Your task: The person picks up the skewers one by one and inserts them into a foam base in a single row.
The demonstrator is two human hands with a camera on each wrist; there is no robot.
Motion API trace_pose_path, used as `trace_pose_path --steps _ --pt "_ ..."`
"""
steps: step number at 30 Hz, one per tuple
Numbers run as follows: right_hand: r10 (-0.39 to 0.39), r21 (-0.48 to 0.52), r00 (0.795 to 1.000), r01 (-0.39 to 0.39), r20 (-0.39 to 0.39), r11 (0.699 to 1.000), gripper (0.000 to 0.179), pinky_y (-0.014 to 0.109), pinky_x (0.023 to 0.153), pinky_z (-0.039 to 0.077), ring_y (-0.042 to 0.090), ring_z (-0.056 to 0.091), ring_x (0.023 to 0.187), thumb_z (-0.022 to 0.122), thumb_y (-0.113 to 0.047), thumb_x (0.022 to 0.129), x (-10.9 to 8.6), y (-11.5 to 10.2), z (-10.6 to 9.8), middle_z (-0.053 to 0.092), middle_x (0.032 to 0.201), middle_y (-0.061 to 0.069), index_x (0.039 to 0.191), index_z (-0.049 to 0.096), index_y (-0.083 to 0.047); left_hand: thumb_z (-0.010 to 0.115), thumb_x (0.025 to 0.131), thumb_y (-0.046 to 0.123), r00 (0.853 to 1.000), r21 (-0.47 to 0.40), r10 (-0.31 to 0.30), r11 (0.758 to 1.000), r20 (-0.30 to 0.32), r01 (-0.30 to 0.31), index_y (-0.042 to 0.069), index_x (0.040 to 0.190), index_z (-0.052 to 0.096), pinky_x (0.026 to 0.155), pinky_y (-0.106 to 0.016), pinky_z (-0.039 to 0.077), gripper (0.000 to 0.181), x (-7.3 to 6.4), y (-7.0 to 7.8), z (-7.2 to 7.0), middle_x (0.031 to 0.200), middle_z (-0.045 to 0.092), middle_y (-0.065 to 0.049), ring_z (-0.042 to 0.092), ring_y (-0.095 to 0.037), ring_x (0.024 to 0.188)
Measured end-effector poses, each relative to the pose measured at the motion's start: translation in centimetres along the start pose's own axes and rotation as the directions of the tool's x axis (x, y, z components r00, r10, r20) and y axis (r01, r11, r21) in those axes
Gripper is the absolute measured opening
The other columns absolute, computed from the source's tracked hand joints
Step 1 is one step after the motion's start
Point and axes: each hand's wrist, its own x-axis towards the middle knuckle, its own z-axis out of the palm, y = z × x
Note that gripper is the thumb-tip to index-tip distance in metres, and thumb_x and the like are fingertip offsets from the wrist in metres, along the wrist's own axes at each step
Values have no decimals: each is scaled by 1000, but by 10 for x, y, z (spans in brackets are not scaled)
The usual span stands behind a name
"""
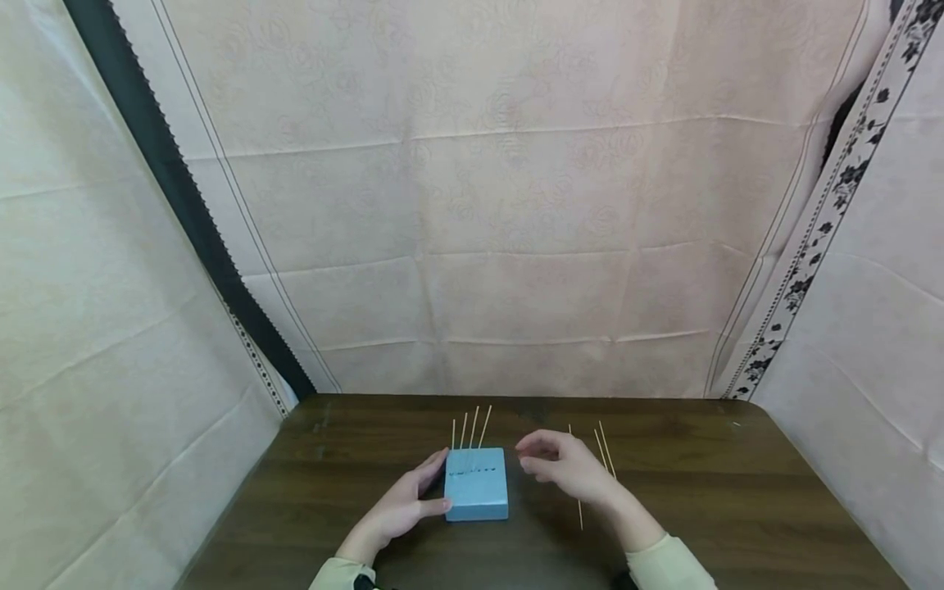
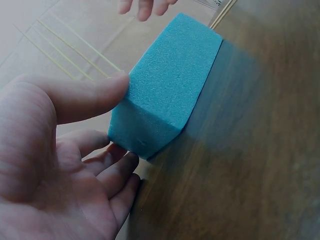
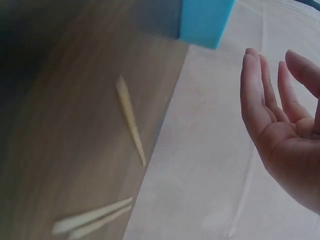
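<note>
A blue foam block (image 1: 476, 485) stands on the table with several thin wooden skewers (image 1: 465, 429) sticking up along its far edge. There is a row of dark marks on its face. My left hand (image 1: 401, 506) holds the block at its left side; in the left wrist view the thumb (image 2: 95, 97) presses one edge and the fingers (image 2: 117, 175) touch the face opposite. To the right of the block hovers my right hand (image 1: 562, 460), fingers loosely bent, with nothing between them. In the right wrist view a gap separates this hand (image 3: 285, 115) from the block.
Right of the right hand, three loose skewers (image 1: 605, 450) lie on the dark wooden table (image 1: 701, 508), one partly hidden behind that hand. Pale cloth (image 1: 531, 246) hangs behind the table's far edge and along both sides.
</note>
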Motion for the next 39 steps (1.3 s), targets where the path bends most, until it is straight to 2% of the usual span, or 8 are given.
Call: trace_pose_path --steps 3,8,15,24,32,39 --pt "31 7 999 -32 15 999 28 40 87 64 28 71 107 73 -18 104 -7 5 -11 72 122 10 128 70 -4 79 97 24 1000 7 3 1000 -1 -3 9 169 30 125 -68 21 89 0 0 0 175 22 -22 23 -47 159" --pt "69 2 997 -69 23 998 31 42 87 63 26 70 105 73 -19 104 -17 14 -29 71 122 12 130 70 -3 79 97 24 1000 12 -2 1000 -4 2 8 170 29 124 -69 21 89 0 0 0 175 22 -23 23 -47 159" --pt "105 58 994 -105 -3 993 38 47 90 63 39 71 110 72 -14 103 -31 25 -52 70 123 21 134 64 7 79 97 24 1000 15 -6 1000 -2 6 9 170 30 124 -68 21 89 1 -1 1 175 23 -22 23 -46 159" --pt "136 64 990 -134 -31 989 44 43 87 63 34 72 106 72 -9 102 -43 45 -77 69 122 25 136 59 13 78 98 23 1000 21 -1 1000 -3 1 7 170 28 124 -70 20 89 2 -2 0 175 21 -24 21 -48 159" --pt "144 29 988 -143 -51 989 40 50 86 64 39 73 104 70 -4 102 -50 57 -98 70 120 29 134 58 17 80 96 25 1000 23 -12 1000 -6 12 8 170 29 125 -68 19 91 3 -3 0 175 22 -21 21 -45 160" --pt "228 -20 970 -230 -86 973 40 51 87 63 38 71 109 69 1 100 -51 68 -113 67 124 31 135 58 16 79 97 24 1000 33 -11 999 -9 11 9 170 29 124 -69 21 89 3 -4 0 175 23 -22 23 -47 159"
